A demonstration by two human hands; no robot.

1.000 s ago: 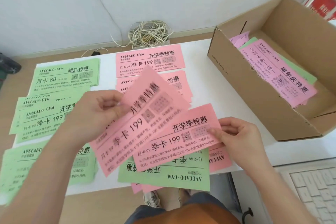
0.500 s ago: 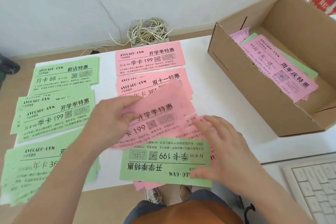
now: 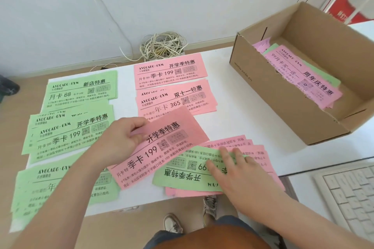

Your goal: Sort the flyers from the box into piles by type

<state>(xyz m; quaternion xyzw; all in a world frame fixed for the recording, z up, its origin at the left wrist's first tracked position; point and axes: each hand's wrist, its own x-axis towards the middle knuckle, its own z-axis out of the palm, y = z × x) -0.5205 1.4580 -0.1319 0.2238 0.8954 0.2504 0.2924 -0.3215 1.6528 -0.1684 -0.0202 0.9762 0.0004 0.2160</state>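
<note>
My left hand (image 3: 119, 139) pinches a pink "季卡 199" flyer (image 3: 162, 147) by its left end, tilted just above the table. My right hand (image 3: 240, 174) rests flat, fingers spread, on an unsorted stack: an upside-down green flyer (image 3: 182, 176) over several pink flyers (image 3: 257, 153). Two pink piles lie at the table's middle back (image 3: 170, 70), (image 3: 176, 99). Three green piles lie on the left (image 3: 81, 89), (image 3: 68, 131), (image 3: 50, 188). The cardboard box (image 3: 269, 95) at the right holds more pink and green flyers (image 3: 301, 75).
A coil of white cable (image 3: 162, 46) lies behind the white table (image 3: 232, 123) by the wall. A white keyboard (image 3: 350, 194) sits at the lower right. My shoes (image 3: 174, 222) show below the table's front edge.
My right hand let go of its pink flyer and now presses flat on the unsorted stack. My left hand has brought its pink flyer down toward the table's middle.
</note>
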